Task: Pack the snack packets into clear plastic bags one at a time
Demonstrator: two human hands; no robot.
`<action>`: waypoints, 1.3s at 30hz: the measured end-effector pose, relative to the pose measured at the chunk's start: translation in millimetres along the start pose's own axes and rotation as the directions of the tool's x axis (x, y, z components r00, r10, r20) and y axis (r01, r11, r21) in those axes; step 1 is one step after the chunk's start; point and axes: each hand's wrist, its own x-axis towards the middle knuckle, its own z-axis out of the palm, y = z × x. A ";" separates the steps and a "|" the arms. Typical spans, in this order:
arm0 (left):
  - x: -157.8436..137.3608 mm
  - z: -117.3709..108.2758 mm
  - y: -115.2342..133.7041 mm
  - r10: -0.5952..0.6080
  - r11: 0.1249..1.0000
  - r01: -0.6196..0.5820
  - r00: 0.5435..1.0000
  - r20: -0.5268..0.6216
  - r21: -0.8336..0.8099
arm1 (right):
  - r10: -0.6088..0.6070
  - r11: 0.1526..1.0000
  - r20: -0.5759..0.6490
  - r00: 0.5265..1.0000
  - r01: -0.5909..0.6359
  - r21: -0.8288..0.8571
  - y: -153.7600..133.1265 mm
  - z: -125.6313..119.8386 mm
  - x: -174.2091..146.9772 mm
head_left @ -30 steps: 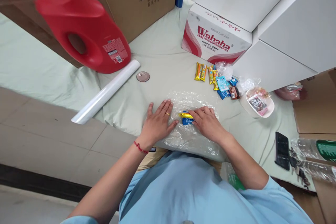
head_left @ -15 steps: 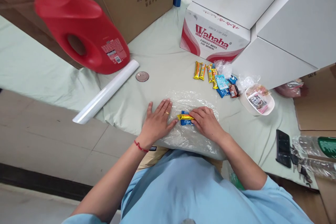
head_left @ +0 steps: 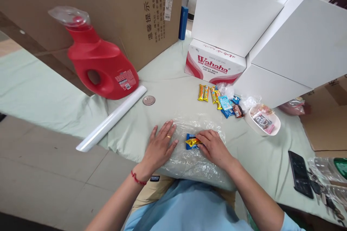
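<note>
A sheet of clear plastic wrap [head_left: 179,162] lies crinkled on the cloth in front of me. On it, blue snack packets [head_left: 188,147] sit beneath a yellow snack packet [head_left: 191,142]. My right hand [head_left: 214,148] pinches the right end of the yellow packet, with thumb and fingers closed round it and partly hiding the packets. My left hand [head_left: 159,148] rests flat with fingers spread at the left edge of the wrap, its thumb tip a little left of the packets and apart from them.
Several snacks [head_left: 217,97] lie ahead by a white tub [head_left: 276,128] and a Wahaha carton [head_left: 214,68]. Left are a white roll [head_left: 111,119], a round metallic disc [head_left: 149,100] and a red jug [head_left: 105,68]. A phone [head_left: 300,174] and keys [head_left: 322,191] lie right.
The view has tilted up, so everything sits lower. My left thumb has drawn slightly away from the packets. The yellow packet has turned a little in my right hand.
</note>
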 end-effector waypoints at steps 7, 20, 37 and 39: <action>-1.6 -14.0 -6.2 -0.018 0.998 0.015 0.998 0.053 0.057 | 0.025 0.999 0.017 1.000 -0.024 -0.043 -11.1 -0.1 10.0; -9.6 -9.3 -13.6 -0.023 0.999 0.027 0.996 -0.091 0.034 | 0.041 0.999 -0.004 0.999 -0.041 0.036 -12.7 7.7 11.1; -22.0 -19.3 -19.0 0.084 0.996 -0.085 0.993 -0.084 -0.010 | 0.042 0.995 -0.098 0.994 -0.033 0.093 -4.6 7.7 -5.2; -20.0 -19.1 -19.1 0.087 0.996 -0.089 0.992 -0.095 -0.010 | 0.038 0.995 -0.116 0.993 -0.026 0.098 -3.0 8.9 -7.3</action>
